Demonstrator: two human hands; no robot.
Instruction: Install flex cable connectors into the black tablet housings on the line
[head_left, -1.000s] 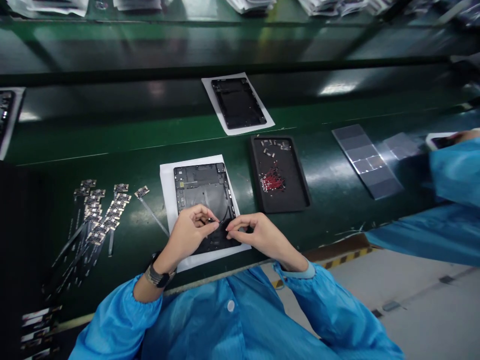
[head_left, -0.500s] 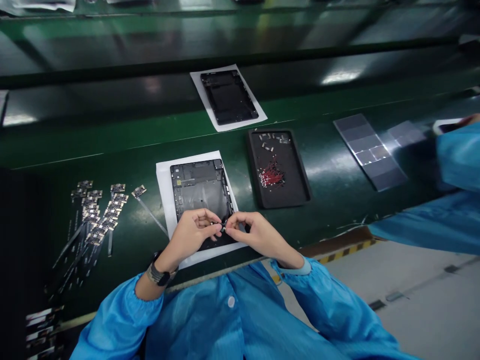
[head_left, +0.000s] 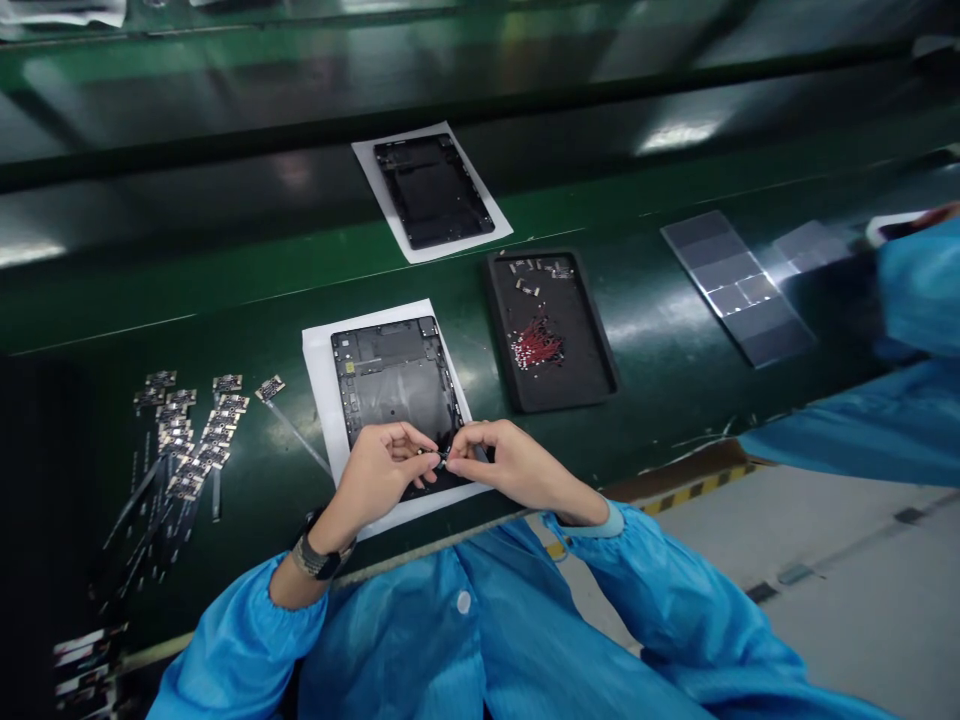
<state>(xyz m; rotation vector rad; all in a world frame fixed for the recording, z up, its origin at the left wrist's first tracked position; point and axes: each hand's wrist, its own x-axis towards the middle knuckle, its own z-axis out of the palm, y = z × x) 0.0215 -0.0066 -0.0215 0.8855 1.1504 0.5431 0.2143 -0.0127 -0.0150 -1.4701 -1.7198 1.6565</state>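
Over the lower end of a black tablet back shell (head_left: 394,375), my left hand (head_left: 386,460) and my right hand (head_left: 514,462) meet fingertip to fingertip. Both are closed in a pinch on a small electronic part (head_left: 442,460), mostly covered by the fingers, so its exact kind is unclear. The shell lies inner side up on a white sheet (head_left: 321,385). To its right is a black tray (head_left: 592,365) with red-and-black wire pieces (head_left: 538,343) and several small metallic parts (head_left: 527,287).
Several small circuit boards with ribbon cables (head_left: 199,450) lie in a cluster at left, and one board (head_left: 270,388) lies apart. Farther back, another tablet shell (head_left: 433,190) rests on white paper. Clear plastic sheets (head_left: 739,290) and a co-worker's blue sleeve (head_left: 919,300) are at right.
The far tablet shell on its paper has shifted left relative to the tray. My view has moved slightly. Both hands keep their pinch at nearly the same spot over the near shell.
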